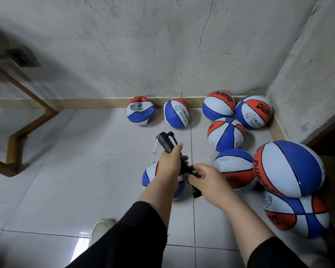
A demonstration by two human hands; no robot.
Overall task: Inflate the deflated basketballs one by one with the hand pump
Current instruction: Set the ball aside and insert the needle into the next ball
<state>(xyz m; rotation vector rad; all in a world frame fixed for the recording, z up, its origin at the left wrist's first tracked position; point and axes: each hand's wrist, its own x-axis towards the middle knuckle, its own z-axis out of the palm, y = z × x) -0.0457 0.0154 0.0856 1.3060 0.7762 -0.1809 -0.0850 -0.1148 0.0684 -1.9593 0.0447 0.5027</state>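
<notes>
Pale tiled floor (85,171) below cracked wall (162,45); left hand (170,161) and right hand (203,176) grip pump (167,143).

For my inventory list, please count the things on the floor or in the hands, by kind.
Basketballs: 9
Hand pump: 1, held by the left hand and the right hand
Total: 10

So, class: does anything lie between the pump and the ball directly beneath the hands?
Nothing visible does. The left hand and right hand hold the pump above that ball, though they hide its top.
</notes>
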